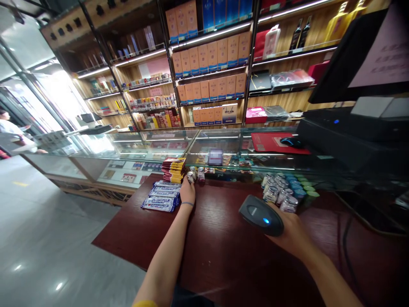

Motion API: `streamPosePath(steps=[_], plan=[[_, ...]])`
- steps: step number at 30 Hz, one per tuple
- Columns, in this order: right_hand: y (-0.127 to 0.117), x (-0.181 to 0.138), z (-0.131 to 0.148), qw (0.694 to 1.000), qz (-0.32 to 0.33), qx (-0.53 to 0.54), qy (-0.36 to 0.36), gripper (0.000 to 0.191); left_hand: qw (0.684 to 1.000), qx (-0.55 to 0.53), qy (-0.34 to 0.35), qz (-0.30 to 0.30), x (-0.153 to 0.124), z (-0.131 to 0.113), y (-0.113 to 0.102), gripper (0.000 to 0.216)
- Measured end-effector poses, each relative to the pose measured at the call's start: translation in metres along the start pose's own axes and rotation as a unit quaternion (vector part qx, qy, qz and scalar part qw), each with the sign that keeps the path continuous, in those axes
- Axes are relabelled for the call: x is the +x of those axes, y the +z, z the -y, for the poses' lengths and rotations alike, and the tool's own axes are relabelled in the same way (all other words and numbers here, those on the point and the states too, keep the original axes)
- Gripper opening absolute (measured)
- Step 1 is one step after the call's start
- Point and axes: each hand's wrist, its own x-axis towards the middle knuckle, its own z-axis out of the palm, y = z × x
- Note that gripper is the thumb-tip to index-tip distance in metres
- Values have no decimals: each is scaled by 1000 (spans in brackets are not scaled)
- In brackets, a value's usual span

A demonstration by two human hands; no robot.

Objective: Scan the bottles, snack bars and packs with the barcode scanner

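My right hand [289, 228] is wrapped round a dark barcode scanner [260, 215] with a blue light, held above the reddish-brown table. My left hand [188, 192] reaches to the table's far side, its fingers closed round a small silver-lidded jar [191, 177]; the fingertips are partly hidden. A similar jar [201, 174] stands just right of that hand. To its left lie blue-and-white wrapped bars [161, 197] in a row, with a stack of yellow-and-red packets [173, 169] behind them. Beyond the scanner several silver-lidded jars [277, 191] stand grouped beside blue and green-topped containers [298, 189].
A glass display counter [153, 145] runs behind the table [211, 238]. A mouse [290, 141] rests on a red mat [268, 143] near a monitor [345, 55]. A cable [347, 247] crosses the right side. Stocked shelves line the wall. Another person [14, 132] is at far left.
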Motion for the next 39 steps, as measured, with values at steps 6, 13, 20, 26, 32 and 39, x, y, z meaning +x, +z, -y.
streamPosePath(steps=[6,13,20,26,32,39], plan=[[-3,2,2,999,-21,7,-24,50,1000,-25,0,-10,6,7,6,50],[-1,-1,-5,1000,-18,-10,-11,50,998,-54,-10,-10,9,9,6,47],[1,-2,-10,998,-40,-30,-31,54,998,-56,-6,-1,8,12,6,46],[-1,-1,-11,998,-59,-27,-22,53,999,-41,-5,14,7,10,6,57],[-4,-2,-20,996,-89,-28,9,51,997,-66,31,4,1,7,2,61],[-26,-7,-37,976,-176,-55,119,44,974,-49,201,-91,-18,-12,6,52]])
